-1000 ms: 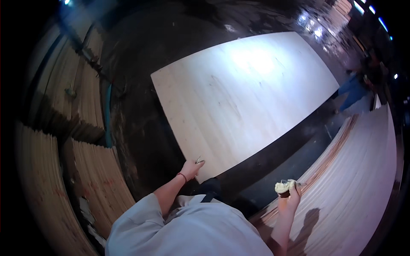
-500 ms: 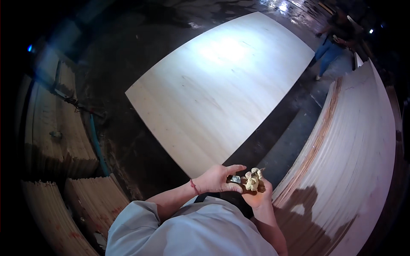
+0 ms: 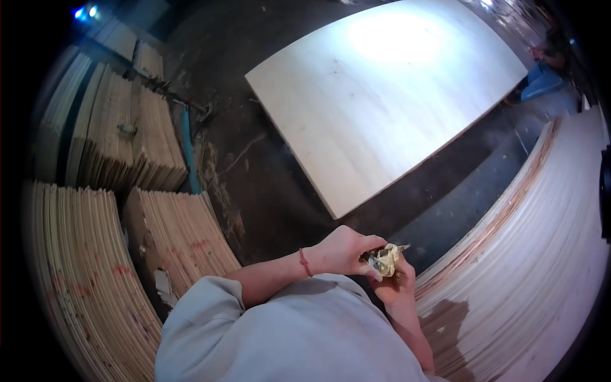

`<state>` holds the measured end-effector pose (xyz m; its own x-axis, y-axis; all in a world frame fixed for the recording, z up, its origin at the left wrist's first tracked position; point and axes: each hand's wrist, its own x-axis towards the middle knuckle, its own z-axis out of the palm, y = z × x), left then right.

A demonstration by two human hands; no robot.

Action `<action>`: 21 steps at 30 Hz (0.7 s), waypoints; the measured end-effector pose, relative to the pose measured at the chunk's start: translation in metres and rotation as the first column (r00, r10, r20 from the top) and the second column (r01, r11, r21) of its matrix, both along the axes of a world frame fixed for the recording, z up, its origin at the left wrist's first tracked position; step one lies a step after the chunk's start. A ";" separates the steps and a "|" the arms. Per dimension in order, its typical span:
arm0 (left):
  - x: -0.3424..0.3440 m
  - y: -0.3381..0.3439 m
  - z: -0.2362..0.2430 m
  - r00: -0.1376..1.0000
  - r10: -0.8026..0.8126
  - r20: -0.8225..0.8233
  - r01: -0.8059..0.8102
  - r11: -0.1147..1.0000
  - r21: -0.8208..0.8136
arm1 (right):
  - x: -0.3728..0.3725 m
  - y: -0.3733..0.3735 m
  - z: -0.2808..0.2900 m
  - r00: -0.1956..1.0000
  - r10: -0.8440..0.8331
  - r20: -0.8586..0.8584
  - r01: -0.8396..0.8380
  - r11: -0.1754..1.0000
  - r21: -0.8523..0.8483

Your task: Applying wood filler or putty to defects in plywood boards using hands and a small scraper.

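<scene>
My left hand (image 3: 340, 250), a red string bracelet at its wrist, is closed, with its fingertips against a lumpy pale yellow putty-like wad (image 3: 387, 260). My right hand (image 3: 398, 284) is curled round the wad from below and the right. A small dark piece with a shiny face (image 3: 373, 256) shows between the hands at the wad's left side. Its exact kind is unclear, and the fingers hide part of it. Both hands are held close in front of my grey shirt, above the near corner of a large pale wood sheet (image 3: 382, 121).
Stacked thin wood sheets (image 3: 522, 248) rise along my right. More stacks, some with red marks (image 3: 83, 261), stand at the left beside a blue-green strip (image 3: 186, 146). A person in blue trousers (image 3: 541, 81) is at the far right. Dark floor (image 3: 254, 146) surrounds the large sheet.
My left hand has closed in on the yellow wad; its thumb and forefinger were apart before. The view has swung left, showing more of the left stacks, and the large sheet appears farther up and right.
</scene>
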<state>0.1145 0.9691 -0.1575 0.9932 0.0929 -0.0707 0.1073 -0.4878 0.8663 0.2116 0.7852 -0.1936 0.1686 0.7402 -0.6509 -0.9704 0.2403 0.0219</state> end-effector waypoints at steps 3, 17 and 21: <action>-0.031 0.008 0.001 0.981 0.067 -0.183 -0.099 0.980 -0.173 | -0.026 0.013 -0.012 0.990 0.089 0.112 -0.068 0.982 -0.175; -0.235 0.219 -0.027 0.949 0.136 -0.285 -0.309 0.589 -0.746 | -0.167 0.258 -0.002 0.885 0.451 0.115 -0.441 0.892 -0.100; -0.305 0.317 -0.034 0.845 0.408 -0.346 -0.533 0.588 -0.609 | -0.210 0.347 -0.017 0.921 0.369 0.129 -0.381 0.921 0.087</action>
